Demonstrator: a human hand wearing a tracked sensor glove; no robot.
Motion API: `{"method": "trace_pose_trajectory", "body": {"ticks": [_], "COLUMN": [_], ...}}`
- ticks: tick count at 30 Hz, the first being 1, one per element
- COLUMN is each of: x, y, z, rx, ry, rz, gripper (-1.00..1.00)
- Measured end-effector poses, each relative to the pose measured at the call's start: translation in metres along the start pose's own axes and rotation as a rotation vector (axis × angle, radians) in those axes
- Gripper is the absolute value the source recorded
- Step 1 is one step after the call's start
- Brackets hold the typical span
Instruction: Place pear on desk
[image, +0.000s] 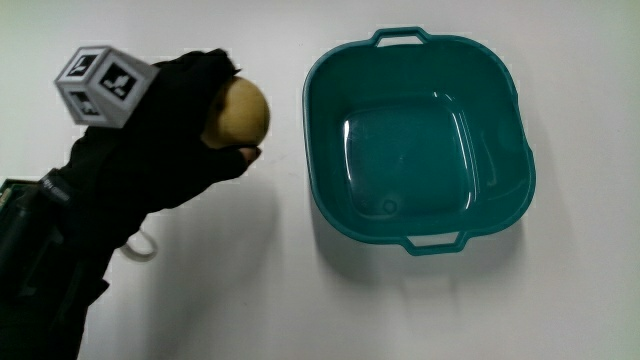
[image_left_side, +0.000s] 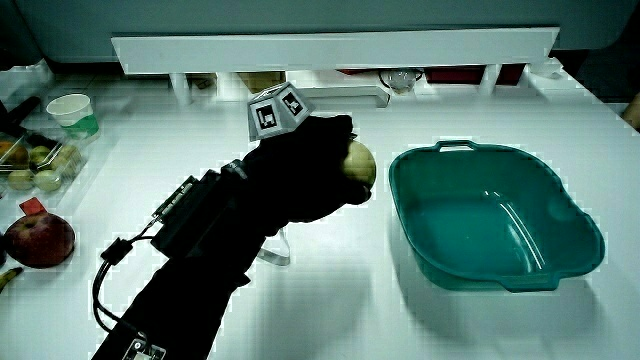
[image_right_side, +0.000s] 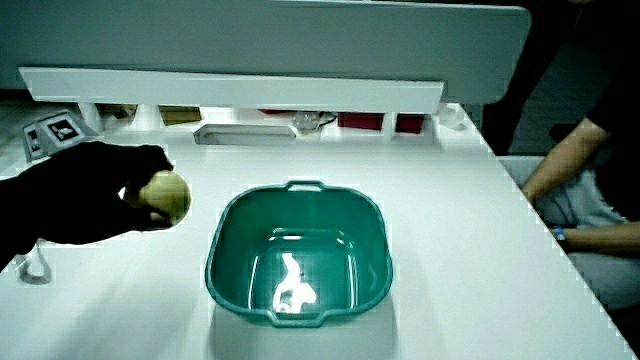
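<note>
The gloved hand (image: 195, 115) is curled around a yellow-brown pear (image: 240, 112), holding it above the white table beside the teal basin (image: 515, 195). The patterned cube (image: 103, 84) rides on the back of the hand. In both side views the pear (image_left_side: 360, 164) (image_right_side: 166, 194) sticks out from the fingers toward the basin (image_left_side: 575, 225) (image_right_side: 215, 265), and the hand (image_left_side: 315, 170) (image_right_side: 110, 195) looks lifted off the table. The basin holds nothing.
A small white ring (image: 140, 246) lies on the table under the forearm. In a side view a red apple (image_left_side: 40, 241), a tray of small fruit (image_left_side: 35, 165) and a white cup (image_left_side: 72, 112) sit at the table's edge. A low white partition (image_left_side: 330, 50) runs along the table.
</note>
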Motion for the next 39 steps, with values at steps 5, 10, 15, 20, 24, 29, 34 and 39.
{"method": "trace_pose_trajectory", "body": {"ticks": [5,10,15,20,24,29,34,39], "x": [-0.027,-0.047,-0.057,-0.058,-0.064,-0.067,-0.072,-0.072], "y": [0.009,0.018,0.022,0.023,0.024,0.024,0.024,0.017], "z": [-0.020,-0.039,-0.050,-0.050,-0.051,-0.053,-0.055,-0.055], "rx": [-0.018,-0.051,-0.074,-0.082,-0.106,-0.120,-0.135,-0.154], "ry": [-0.026,-0.042,-0.066,-0.067,-0.088,-0.107,-0.137,-0.139], "rz": [0.036,0.066,0.085,0.093,0.106,0.117,0.124,0.149], "gripper": [0.00,0.00,0.00,0.00,0.00,-0.17,-0.39,-0.61]}}
